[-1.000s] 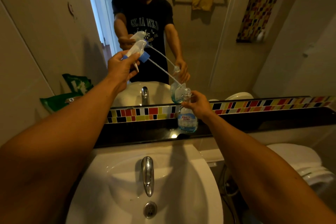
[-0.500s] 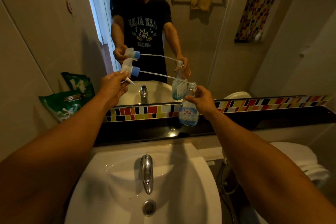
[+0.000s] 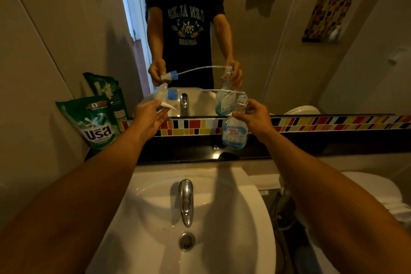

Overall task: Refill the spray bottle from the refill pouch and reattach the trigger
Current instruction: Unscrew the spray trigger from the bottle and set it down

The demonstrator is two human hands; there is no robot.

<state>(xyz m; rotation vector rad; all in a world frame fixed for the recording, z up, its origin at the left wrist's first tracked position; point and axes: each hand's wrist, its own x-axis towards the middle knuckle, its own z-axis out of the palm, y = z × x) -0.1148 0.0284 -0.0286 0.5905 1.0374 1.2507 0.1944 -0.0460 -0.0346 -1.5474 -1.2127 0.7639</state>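
The fingers of the left hand (image 3: pixel 149 118) are closed around the body of the trigger head (image 3: pixel 163 97). Its white lever (image 3: pixel 167 106) sticks out to the right just past the fingertips, and its blue collar (image 3: pixel 172 94) sits above and to the right of the hand. From the collar a thin clear tube (image 3: pixel 222 90) runs almost level to the right, with its far end at the open neck of the spray bottle (image 3: pixel 235 131) — whether the tip is inside the neck or just above it cannot be told.

The fingers of the right hand (image 3: pixel 255 119) are wrapped around the upper part of the bottle. The thumb lies on the near left side of the shoulder, and the remaining fingers pass behind the neck. The bottle is held roughly upright, raised off the dark shelf (image 3: pixel 311 147), with its label facing the camera below the hand.

The green refill pouch (image 3: pixel 95 122) stands at the left end of the shelf, leaning against the wall, well apart from both hands. The white sink (image 3: pixel 244 218) and its tap (image 3: pixel 186 201) lie below the forearms. The mirror (image 3: pixel 266 40) behind the shelf repeats both hands and what they hold.
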